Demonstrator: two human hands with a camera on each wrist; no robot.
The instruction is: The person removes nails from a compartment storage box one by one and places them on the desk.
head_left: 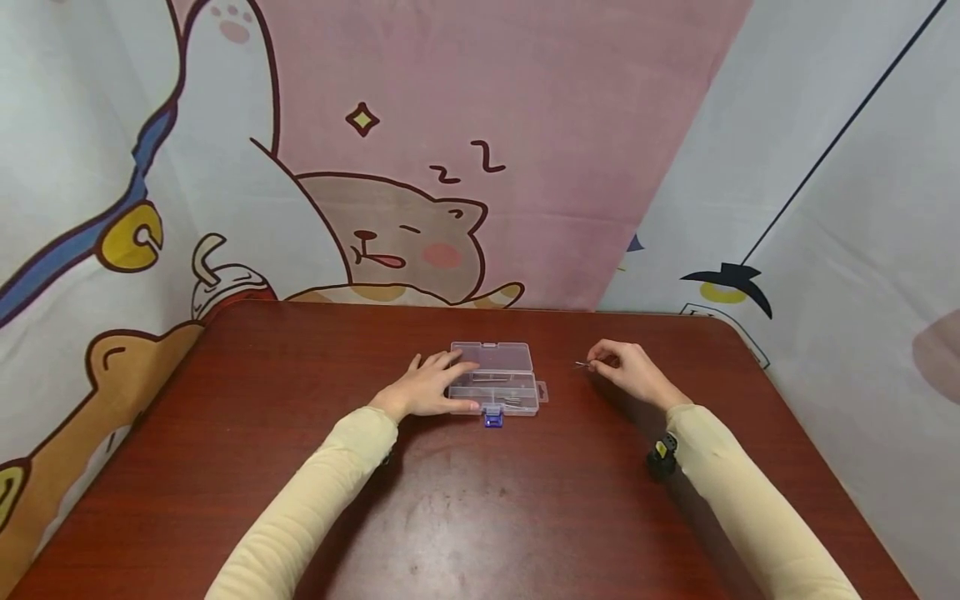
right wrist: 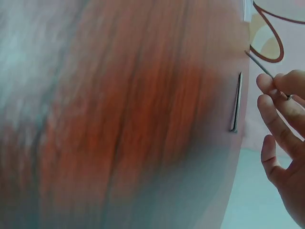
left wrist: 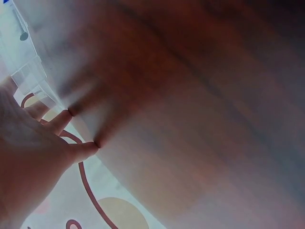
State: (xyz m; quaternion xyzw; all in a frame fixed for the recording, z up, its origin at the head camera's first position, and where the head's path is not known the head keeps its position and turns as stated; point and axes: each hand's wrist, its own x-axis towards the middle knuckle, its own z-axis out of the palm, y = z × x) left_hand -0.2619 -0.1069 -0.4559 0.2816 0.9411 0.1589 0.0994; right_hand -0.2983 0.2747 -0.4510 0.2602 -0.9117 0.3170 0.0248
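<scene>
In the head view the right hand (head_left: 633, 371), right of centre, pinches a slim nail (right wrist: 259, 64) at its fingertips — the shaft juts out toward the left of the frame, roughly sideways. The clear plastic box (head_left: 517, 412) lies left of those fingers, well apart from them, across a strip of bare bench (head_left: 450, 517). Its long side also runs left to right, and its lid (head_left: 498, 357) is folded back toward the top of the frame. The left hand (head_left: 427, 387) is nearer the box: its fingers are spread and grasp nothing loose, reaching over the box's left end, so the compartments there are partly covered while the right ones lie exposed.

A hang tab (head_left: 542, 391) sticks out on the box's right, facing the right hand, and a blue latch (head_left: 492, 417) hangs at the front. In the right wrist view, a second nail (right wrist: 236, 105) lies on the bench near the fingers — apart from the pinched one.
</scene>
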